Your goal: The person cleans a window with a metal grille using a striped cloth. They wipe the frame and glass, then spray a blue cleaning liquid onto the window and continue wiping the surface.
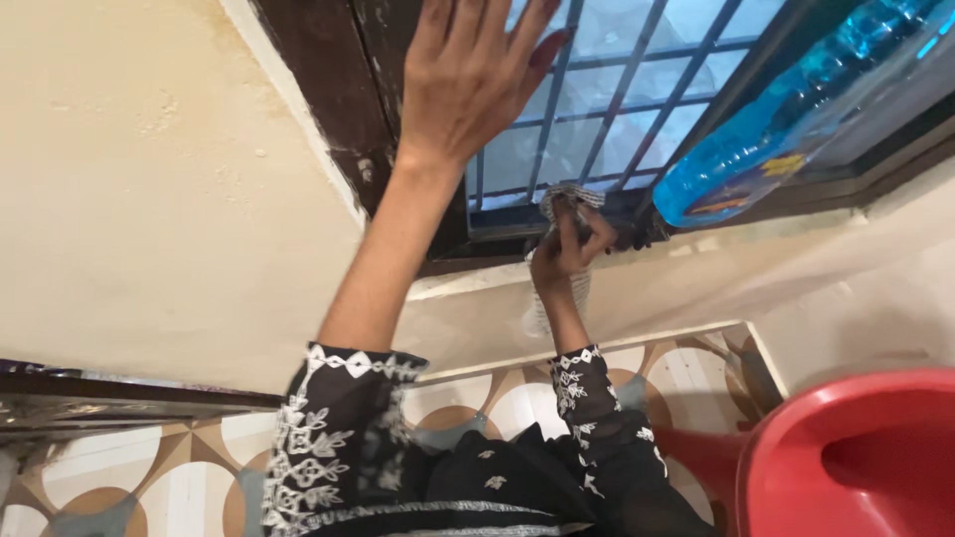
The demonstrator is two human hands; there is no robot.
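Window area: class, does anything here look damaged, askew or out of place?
The dark wooden frame is scuffed, with pale flecks near its lower edge. The wall beside it shows faint stains. The blue bottle lies tilted on the sill. The left hand presses the grille; the right hand grips a cloth.

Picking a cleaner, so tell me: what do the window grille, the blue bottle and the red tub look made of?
Grille: likely painted metal, thin straight dark bars.
Blue bottle: clear plastic, see-through walls showing blue liquid.
Red tub: moulded plastic, smooth and slightly glossy.
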